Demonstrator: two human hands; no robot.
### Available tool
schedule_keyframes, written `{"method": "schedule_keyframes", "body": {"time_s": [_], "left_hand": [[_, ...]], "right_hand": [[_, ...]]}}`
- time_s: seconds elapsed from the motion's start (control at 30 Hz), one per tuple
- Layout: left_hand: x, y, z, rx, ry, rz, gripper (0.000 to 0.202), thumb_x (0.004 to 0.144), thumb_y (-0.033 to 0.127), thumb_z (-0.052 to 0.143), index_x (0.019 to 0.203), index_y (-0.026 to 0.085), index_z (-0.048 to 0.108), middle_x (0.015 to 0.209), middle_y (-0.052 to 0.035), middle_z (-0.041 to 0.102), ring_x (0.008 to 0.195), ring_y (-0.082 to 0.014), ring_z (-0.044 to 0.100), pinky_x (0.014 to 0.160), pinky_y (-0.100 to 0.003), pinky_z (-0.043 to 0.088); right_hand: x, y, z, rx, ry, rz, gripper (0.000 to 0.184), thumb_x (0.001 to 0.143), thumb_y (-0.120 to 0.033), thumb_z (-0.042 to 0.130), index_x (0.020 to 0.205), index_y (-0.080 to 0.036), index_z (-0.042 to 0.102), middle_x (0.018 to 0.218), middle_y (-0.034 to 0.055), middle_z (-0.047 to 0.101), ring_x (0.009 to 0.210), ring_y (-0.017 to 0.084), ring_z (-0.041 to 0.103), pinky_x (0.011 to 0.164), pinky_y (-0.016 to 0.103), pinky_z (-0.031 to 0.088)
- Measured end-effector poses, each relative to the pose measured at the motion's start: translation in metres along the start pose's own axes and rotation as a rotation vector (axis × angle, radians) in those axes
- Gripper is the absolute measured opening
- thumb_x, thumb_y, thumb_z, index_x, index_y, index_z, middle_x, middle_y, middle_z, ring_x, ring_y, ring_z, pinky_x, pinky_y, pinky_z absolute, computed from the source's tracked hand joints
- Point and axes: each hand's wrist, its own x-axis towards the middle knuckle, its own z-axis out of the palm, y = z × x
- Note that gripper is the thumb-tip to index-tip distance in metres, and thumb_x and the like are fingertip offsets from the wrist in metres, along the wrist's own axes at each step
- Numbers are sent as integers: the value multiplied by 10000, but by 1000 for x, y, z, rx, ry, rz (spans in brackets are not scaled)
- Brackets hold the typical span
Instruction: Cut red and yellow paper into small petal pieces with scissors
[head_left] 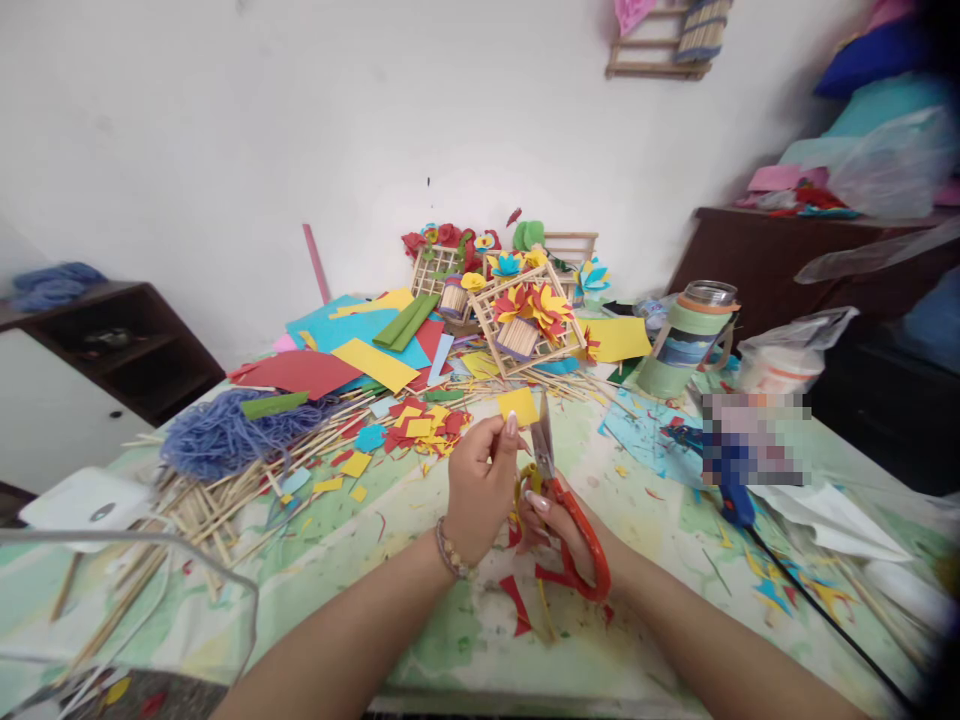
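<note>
Between the thumb and fingers of my left hand (pixel 481 480) is a small yellow paper piece (pixel 517 406), held up over the table. My right hand (pixel 559 525) grips red-handled scissors (pixel 583 545), their blades pointing up just right of the paper. Whether the blades touch the paper I cannot tell. A curled yellow strip hangs close to the right fingers. Below the hands lie red paper scraps (pixel 515 606). Left of my left hand is a pile of small red and yellow paper pieces (pixel 424 428).
Coloured paper sheets (pixel 300 372), blue yarn (pixel 217 435) and thin sticks (pixel 217 520) cover the left side. Stick frames with paper flowers (pixel 529 320) stand at the back. On the right are a green flask (pixel 682 345) and a blue glue gun (pixel 735 490) with a black cord.
</note>
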Motion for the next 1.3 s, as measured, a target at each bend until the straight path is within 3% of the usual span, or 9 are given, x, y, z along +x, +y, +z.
{"method": "schedule_keyframes", "body": {"time_s": [0.47, 0.83, 1.1, 1.3], "left_hand": [[5, 0, -4, 20, -21, 33, 426, 1031, 505, 509, 726, 219, 592, 619, 15, 580, 576, -140, 552, 615, -275, 444], [7, 2, -6, 25, -41, 32, 463, 1031, 549, 499, 726, 216, 606, 591, 18, 559, 539, -134, 526, 565, -269, 431], [10, 3, -8, 3, -51, 48, 465, 1027, 546, 510, 716, 211, 593, 593, 25, 544, 523, -121, 514, 552, -254, 425], [11, 2, -8, 19, -42, 51, 494, 1015, 591, 504, 716, 210, 599, 637, 6, 593, 527, -122, 523, 542, -255, 430]], "right_hand": [[0, -1, -4, -33, 43, 96, 504, 907, -707, 662, 905, -256, 439, 681, -76, 391, 521, 111, 389, 533, 307, 555], [-1, 0, -12, -111, 33, 3, 380, 975, -568, 661, 934, -239, 476, 747, -41, 444, 586, 128, 453, 527, 285, 541], [1, -5, -9, -85, 59, 37, 468, 919, -656, 688, 904, -238, 479, 719, -59, 431, 531, 109, 441, 482, 291, 569], [0, -2, -12, -108, 88, 36, 454, 938, -639, 675, 872, -240, 468, 702, -50, 433, 535, 115, 427, 455, 264, 504]]}}
